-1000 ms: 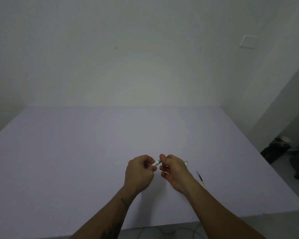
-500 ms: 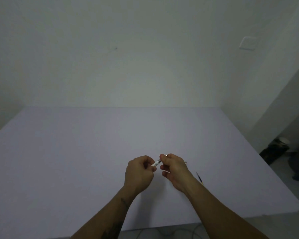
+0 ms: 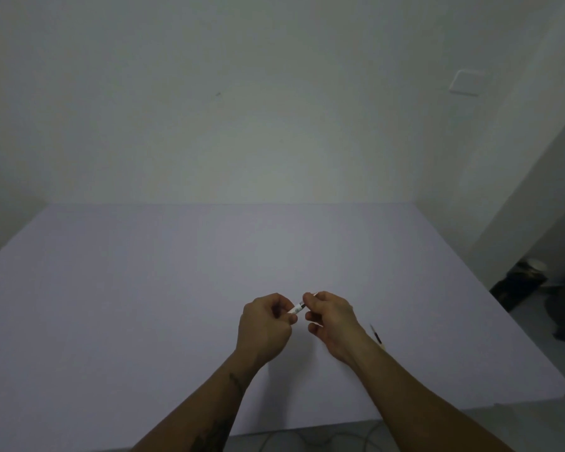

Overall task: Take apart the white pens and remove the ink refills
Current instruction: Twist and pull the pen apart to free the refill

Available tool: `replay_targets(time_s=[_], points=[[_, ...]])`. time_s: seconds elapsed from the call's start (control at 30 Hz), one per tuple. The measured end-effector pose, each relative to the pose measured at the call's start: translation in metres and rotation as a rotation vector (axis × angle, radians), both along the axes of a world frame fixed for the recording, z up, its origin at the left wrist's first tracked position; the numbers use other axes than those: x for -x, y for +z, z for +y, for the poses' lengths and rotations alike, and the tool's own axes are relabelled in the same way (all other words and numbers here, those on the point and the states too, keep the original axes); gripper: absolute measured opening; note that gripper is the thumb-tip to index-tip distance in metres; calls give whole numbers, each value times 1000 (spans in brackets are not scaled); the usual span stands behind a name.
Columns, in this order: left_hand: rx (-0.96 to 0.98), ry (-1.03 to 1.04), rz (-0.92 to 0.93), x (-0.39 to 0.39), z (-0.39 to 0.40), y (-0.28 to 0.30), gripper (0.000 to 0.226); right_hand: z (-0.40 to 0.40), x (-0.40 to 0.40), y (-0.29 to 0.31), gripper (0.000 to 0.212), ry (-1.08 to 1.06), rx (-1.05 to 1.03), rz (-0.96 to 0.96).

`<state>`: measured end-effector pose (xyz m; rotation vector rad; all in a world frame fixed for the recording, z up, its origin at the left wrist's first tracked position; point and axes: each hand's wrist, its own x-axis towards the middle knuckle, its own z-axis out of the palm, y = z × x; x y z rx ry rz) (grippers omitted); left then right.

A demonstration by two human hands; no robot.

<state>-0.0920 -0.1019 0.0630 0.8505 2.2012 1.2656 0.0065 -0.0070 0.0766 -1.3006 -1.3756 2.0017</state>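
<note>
A white pen (image 3: 297, 308) spans the small gap between my two hands, just above the pale table (image 3: 144, 305). My left hand (image 3: 264, 324) is closed around its white barrel end. My right hand (image 3: 331, 318) pinches the darker tip end with thumb and fingers. Most of the pen is hidden inside both fists. A thin ink refill (image 3: 377, 337), dark with a yellowish end, lies on the table just right of my right wrist.
The table's near edge (image 3: 307, 430) runs below my forearms, with cables on the floor beyond it. The table's right edge drops to the floor, where dark objects (image 3: 519, 282) stand beside the wall.
Both hands stay closed on the pen in nearly the same place. The white part near my right hand in the oldest frame is now out of sight behind it.
</note>
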Motion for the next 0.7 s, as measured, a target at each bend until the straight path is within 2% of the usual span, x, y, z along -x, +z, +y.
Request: replay_targets(time_s=[0.13, 0.23, 0.33, 0.47, 0.53, 0.7], points=[[10, 1, -6, 0, -2, -2, 13, 4, -6, 5, 11, 121, 21, -3], [21, 12, -9, 2, -3, -2, 14, 13, -15, 7, 23, 187, 88, 66], [16, 4, -19, 1, -3, -2, 13, 14, -17, 6, 23, 166, 58, 46], [-4, -8, -25, -1, -1, -1, 15, 5, -9, 3, 13, 34, 2, 27], [-8, -4, -10, -2, -1, 0, 13, 0, -4, 0, 15, -25, -36, -2], [0, 21, -6, -3, 0, -3, 9, 1, -7, 5, 11, 66, -28, 32]])
